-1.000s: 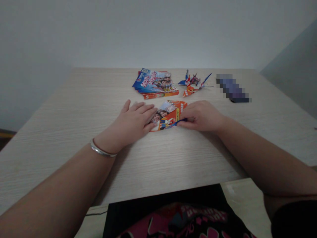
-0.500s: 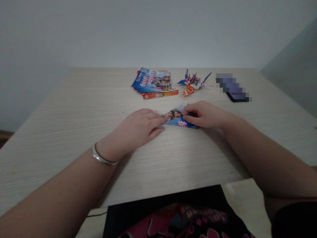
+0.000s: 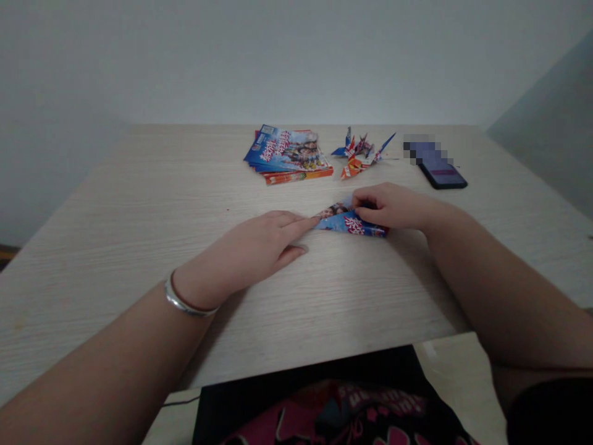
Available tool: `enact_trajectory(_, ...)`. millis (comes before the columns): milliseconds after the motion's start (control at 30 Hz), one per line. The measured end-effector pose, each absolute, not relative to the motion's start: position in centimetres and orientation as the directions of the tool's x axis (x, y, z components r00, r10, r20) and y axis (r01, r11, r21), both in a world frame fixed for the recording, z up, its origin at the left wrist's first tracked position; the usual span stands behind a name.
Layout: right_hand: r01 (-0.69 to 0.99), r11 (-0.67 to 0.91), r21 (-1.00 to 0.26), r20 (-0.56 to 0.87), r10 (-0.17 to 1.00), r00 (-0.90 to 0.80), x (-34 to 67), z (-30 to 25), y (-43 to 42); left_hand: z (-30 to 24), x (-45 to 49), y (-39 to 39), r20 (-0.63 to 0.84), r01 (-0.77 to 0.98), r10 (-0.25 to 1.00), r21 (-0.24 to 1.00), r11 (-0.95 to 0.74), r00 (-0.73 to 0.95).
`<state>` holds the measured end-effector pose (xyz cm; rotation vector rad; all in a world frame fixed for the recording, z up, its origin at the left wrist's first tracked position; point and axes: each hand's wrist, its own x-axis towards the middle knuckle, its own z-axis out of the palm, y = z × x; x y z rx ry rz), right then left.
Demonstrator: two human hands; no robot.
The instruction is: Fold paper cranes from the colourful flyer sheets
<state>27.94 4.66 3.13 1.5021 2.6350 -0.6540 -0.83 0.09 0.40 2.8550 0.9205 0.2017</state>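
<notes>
A colourful printed sheet, folded into a narrow flat triangle [image 3: 353, 224], lies on the wooden table [image 3: 139, 204] in front of me. My left hand [image 3: 259, 242] rests flat on the table with its fingers stretched out. Its index fingertip presses the triangle's left tip. On that wrist is a silver bangle [image 3: 185, 303]. My right hand [image 3: 393, 207] is curled over the upper right part of the folded paper, and its fingertips pinch the paper's top edge.
Further back lie a stack of blue and orange leaflets [image 3: 285, 154], two or three folded paper cranes [image 3: 361, 154] and a dark phone [image 3: 442, 174]. The table's near edge runs just above my lap. A plain wall stands behind.
The sheet lay open under both hands and is now folded over into a narrow triangle. My left hand drew back to its left tip. My right hand shifted right with the fold.
</notes>
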Motion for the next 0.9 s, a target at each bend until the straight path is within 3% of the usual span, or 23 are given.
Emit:
enact_trajectory(167, 0.854, 0.502, -0.132, -0.079, 0.854, -0.514, 27.5, 2.4, 4.9, 0.4, -0.2, -0.3, 0.064, 0.599, 0.601, 0.05, -0.799, 0.797)
enact_trajectory(267, 0.785, 0.62, 0.019, 0.088, 0.781, -0.619, 26.3, 2.0, 4.4, 0.2, 0.2, -0.5, 0.096, 0.608, 0.605, -0.007, -0.794, 0.791)
enact_trajectory(367, 0.762, 0.643, 0.08, 0.153, 0.747, -0.647, 24.8, 1.9, 3.5, -0.1, 0.4, -0.6, 0.121, 0.611, 0.603, -0.039, -0.79, 0.788)
enact_trajectory(467, 0.774, 0.625, 0.103, 0.094, 0.769, -0.633, 23.6, 1.6, 2.8, -0.3, 0.4, -0.6, 0.121, 0.607, 0.598, -0.049, -0.793, 0.792)
enact_trajectory(667, 0.856, 0.516, -0.02, 0.036, 0.856, -0.515, 23.4, 0.9, 3.0, 0.3, 0.1, -0.5, 0.062, 0.608, 0.607, 0.013, -0.794, 0.792)
enact_trajectory(900, 0.882, 0.467, -0.059, 0.005, 0.884, -0.468, 23.8, 0.9, 3.5, 1.0, 0.1, -0.5, -0.002, 0.637, 0.638, 0.055, -0.769, 0.77)
